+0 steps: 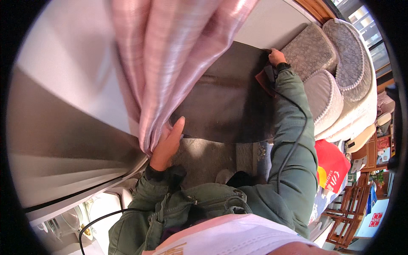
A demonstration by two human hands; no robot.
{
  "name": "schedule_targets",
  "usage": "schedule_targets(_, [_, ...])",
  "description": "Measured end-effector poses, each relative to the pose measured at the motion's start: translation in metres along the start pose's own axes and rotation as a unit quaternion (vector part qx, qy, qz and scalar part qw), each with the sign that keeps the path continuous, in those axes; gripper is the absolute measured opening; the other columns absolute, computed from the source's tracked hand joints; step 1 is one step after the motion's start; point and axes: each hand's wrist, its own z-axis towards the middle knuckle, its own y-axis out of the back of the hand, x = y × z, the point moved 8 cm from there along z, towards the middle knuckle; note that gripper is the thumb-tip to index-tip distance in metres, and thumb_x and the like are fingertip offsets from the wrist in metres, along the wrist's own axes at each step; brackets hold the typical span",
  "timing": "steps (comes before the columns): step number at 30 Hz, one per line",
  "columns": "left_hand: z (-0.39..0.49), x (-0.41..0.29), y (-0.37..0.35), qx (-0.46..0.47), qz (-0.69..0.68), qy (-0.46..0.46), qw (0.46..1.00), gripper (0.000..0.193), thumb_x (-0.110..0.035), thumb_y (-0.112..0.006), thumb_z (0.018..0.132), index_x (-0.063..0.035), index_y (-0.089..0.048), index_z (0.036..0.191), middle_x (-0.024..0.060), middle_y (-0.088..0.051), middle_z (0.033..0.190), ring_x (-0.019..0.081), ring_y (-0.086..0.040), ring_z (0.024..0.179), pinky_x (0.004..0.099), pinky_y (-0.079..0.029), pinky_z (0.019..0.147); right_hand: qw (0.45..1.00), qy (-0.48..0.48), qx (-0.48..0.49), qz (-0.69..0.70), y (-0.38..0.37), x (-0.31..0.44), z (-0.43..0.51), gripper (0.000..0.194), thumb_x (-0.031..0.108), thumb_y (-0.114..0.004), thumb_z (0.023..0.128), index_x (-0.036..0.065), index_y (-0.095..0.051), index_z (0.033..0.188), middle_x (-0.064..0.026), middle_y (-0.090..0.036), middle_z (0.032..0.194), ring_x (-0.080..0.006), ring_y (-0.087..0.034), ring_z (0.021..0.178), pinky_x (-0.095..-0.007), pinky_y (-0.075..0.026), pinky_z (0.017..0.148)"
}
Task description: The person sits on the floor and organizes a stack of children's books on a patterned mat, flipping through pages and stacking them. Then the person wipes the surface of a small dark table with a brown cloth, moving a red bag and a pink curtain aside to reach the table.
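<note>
A dark flat panel (220, 105) with a curved near edge lies before me, perhaps a table top. At its far right corner my right hand (276, 57) is curled over the edge. A reddish-brown and grey object (266, 79) rests on the panel just below that hand; I cannot make out what it is. My left hand (167, 143) is at the panel's near left corner, thumb pointing up and away. Folds of a shiny pink curtain (178, 57) hang over the panel's left part and cover the fingers of this hand. Whether they grip the curtain or the panel is hidden.
Grey patterned cushions (310, 47) lie on a white-covered sofa (360, 118) at the right. A red bag (333, 165) bearing writing sits nearer, with a wooden chair (346, 212) beyond. Glassware (63, 220) stands at lower left. A dark cable (299, 134) runs along my right sleeve.
</note>
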Motion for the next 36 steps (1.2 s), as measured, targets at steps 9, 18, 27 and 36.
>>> schedule_targets(9, [0.01,-0.018,-0.012,-0.059,-0.05,-0.036,0.996,0.07,0.002,-0.048,0.072,-0.0018,-0.018,0.136,0.0112,-0.018,0.142,0.0227,-0.01,0.133,0.0376,-0.001,0.107,0.994,0.101,0.037,-0.031,0.01,0.04,-0.026,0.026,0.012,-0.05,0.079,0.001,-0.054,0.102,-0.0202,-0.058,0.101,-0.0355,-0.055,0.096,-0.0423,-0.045,0.08])
schedule_targets(18, [0.01,-0.012,-0.007,-0.045,0.002,-0.001,0.999,0.067,-0.003,-0.049,0.078,0.003,-0.013,0.135,0.0166,-0.015,0.141,0.0244,-0.01,0.133,0.0352,-0.004,0.107,0.882,0.049,-0.385,0.268,0.165,0.02,-0.026,0.027,0.016,-0.059,0.076,0.001,-0.056,0.099,-0.0193,-0.058,0.094,-0.0369,-0.052,0.092,-0.0399,-0.042,0.083])
schedule_targets(27, [0.017,-0.002,-0.007,-0.073,-0.012,0.03,0.997,0.077,0.004,-0.049,0.066,0.001,-0.012,0.134,0.0164,-0.016,0.141,0.0257,-0.011,0.133,0.0391,-0.004,0.108,0.805,0.035,-0.504,0.312,0.14,0.129,-0.023,0.024,0.01,-0.055,0.072,0.003,-0.053,0.094,-0.019,-0.049,0.09,-0.035,-0.048,0.088,-0.0427,-0.042,0.076])
schedule_targets(36, [0.017,-0.009,-0.009,-0.065,-0.048,0.01,0.997,0.073,0.002,-0.05,0.068,-0.0001,-0.017,0.134,0.0134,-0.016,0.142,0.0241,-0.011,0.133,0.0386,-0.005,0.108,0.871,0.309,-0.213,0.317,0.089,0.278,-0.041,0.018,0.015,-0.057,0.075,0.01,-0.056,0.092,-0.0177,-0.052,0.094,-0.0378,-0.053,0.087,-0.0447,-0.045,0.074])
